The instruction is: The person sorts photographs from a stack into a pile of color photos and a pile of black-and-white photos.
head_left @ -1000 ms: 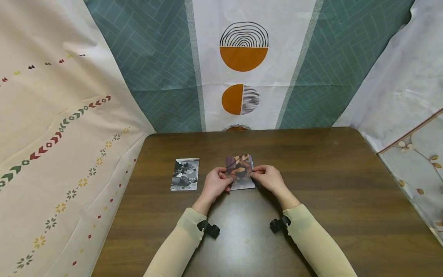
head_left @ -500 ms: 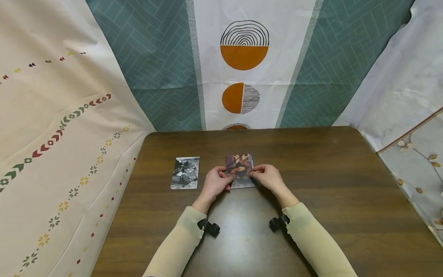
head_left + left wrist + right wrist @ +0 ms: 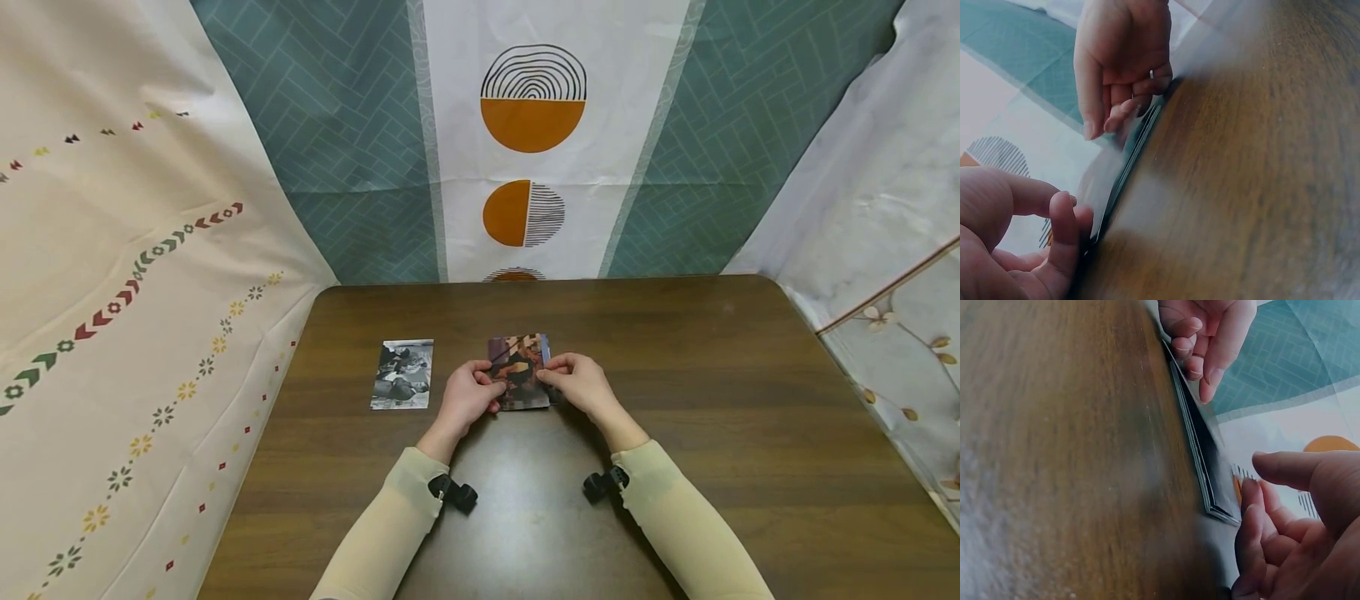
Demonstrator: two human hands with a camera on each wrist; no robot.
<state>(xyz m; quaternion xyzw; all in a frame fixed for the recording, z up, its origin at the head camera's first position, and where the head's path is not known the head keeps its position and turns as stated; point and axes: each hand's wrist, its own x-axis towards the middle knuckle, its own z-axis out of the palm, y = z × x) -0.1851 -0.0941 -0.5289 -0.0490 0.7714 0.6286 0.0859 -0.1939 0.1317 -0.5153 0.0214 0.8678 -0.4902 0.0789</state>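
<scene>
Both hands are at a small stack of photo cards (image 3: 517,398), whose top card shows a colour picture. My left hand (image 3: 467,393) holds the stack's left edge, thumb over the top card and fingers curled at the side. From the right, my right hand (image 3: 581,382) pinches the right edge of the top card (image 3: 1213,444). The right wrist view shows that card raised there, with a dark wedge-shaped gap above the layered edges of the cards below (image 3: 1194,450). In the head view, a strip of an underlying card shows along the right side.
A black-and-white photo card (image 3: 402,375) lies flat on the wooden table (image 3: 675,350), left of the stack. Patterned cloths hang behind the table (image 3: 360,167) and on both sides. A small black camera sits on each wrist.
My right fingertips have shifted slightly left, and the top card's right edge has come away from the stack with them. My left hand and the black-and-white photo card stay put.
</scene>
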